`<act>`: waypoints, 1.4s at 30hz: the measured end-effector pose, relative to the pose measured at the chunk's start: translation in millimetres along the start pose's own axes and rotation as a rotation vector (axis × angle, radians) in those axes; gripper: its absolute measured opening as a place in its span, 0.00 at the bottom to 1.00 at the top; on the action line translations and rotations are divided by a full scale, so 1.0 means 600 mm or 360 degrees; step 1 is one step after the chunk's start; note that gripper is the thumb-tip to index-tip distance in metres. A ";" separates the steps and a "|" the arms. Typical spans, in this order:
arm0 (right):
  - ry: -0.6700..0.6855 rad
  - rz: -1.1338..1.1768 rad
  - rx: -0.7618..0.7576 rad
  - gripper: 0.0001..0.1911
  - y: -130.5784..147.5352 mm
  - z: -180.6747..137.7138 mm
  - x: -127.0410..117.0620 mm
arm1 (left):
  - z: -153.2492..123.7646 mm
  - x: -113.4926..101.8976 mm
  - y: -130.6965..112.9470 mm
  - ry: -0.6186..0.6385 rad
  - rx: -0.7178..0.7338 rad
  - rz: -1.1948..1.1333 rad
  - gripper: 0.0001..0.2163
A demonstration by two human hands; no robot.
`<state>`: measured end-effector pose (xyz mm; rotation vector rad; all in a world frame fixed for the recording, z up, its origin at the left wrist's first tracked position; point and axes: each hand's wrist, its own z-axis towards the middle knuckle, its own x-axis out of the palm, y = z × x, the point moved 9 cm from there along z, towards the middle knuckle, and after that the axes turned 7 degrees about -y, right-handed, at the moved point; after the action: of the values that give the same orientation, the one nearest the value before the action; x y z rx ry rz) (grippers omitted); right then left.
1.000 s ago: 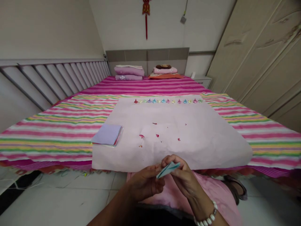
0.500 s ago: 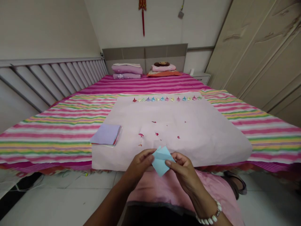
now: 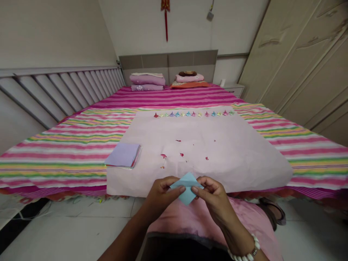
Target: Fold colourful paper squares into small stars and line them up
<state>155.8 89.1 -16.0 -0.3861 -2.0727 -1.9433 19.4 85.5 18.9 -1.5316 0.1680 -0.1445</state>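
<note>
A small light-blue folded paper (image 3: 187, 187) is held in front of me, above my pink lap, just short of the bed's near edge. My left hand (image 3: 162, 194) pinches its left corner with thumb and forefinger. My right hand (image 3: 212, 197), with a white bead bracelet at the wrist, pinches its right side. The paper's flat face is turned towards me, with a crease across it. Beyond my hands a large pale pink sheet (image 3: 231, 152) lies spread on the bed.
A stack of coloured paper squares (image 3: 123, 156) lies at the sheet's left edge. A row of small folded paper figures (image 3: 193, 114) lines its far edge; red scraps (image 3: 163, 156) dot its middle. The striped bed (image 3: 67, 145) has folded pillows (image 3: 147, 81) at the headboard; wardrobe doors (image 3: 304, 69) stand on the right.
The blue paper has been turned from edge-on to flat-facing and opened out. Both hands rose slightly and now grip it at opposite corners.
</note>
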 end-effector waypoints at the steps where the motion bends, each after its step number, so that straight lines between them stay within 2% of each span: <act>1: 0.0001 -0.0011 -0.0005 0.10 -0.001 0.000 0.000 | 0.000 0.003 0.004 0.0035 -0.0046 -0.0027 0.07; 5: -0.0029 -0.0067 -0.0023 0.08 -0.002 0.000 -0.004 | -0.004 0.018 0.016 0.0205 -0.0183 -0.0158 0.09; 11: 0.0130 -0.0074 -0.0151 0.03 0.010 -0.004 0.006 | -0.001 0.003 0.019 0.0078 -0.0125 -0.0094 0.10; 15: 0.0271 -0.0118 -0.0307 0.05 0.030 -0.013 0.018 | -0.002 -0.003 0.006 0.0110 -0.0093 -0.0045 0.10; 19: 0.0290 -0.0287 -0.0414 0.06 0.050 -0.020 0.025 | -0.005 -0.003 0.002 0.0130 -0.0139 -0.0112 0.08; 23: 0.0337 -0.0448 -0.0524 0.07 0.059 -0.025 0.033 | -0.002 -0.010 0.022 -0.0080 -0.0239 -0.0160 0.08; 25: 0.0259 -0.0514 -0.0524 0.06 0.056 -0.022 0.028 | 0.000 -0.012 0.027 -0.0192 -0.0243 -0.0158 0.14; 28: 0.0069 -0.0569 -0.0404 0.08 0.046 -0.012 0.014 | 0.003 -0.004 0.024 -0.0189 -0.0206 -0.0173 0.29; 31: 0.0085 -0.0646 -0.0334 0.08 0.039 -0.009 0.018 | 0.004 -0.001 0.023 -0.0183 -0.0184 -0.0133 0.34; 34: 0.0057 -0.0594 -0.0332 0.10 0.040 -0.007 0.015 | 0.006 0.003 0.034 -0.0165 -0.0229 -0.0255 0.28; 38: -0.0099 -0.0453 -0.0347 0.10 0.037 -0.004 -0.002 | 0.007 0.013 0.049 -0.0090 -0.0283 -0.0230 0.10; 42: -0.0129 -0.0478 -0.0329 0.11 0.027 -0.002 -0.001 | 0.009 0.002 0.049 -0.0236 -0.0257 -0.0109 0.12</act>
<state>162.6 89.1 -1.4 -0.2059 -2.0849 -2.3633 21.3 91.3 -10.6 -1.7031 0.0093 -0.0722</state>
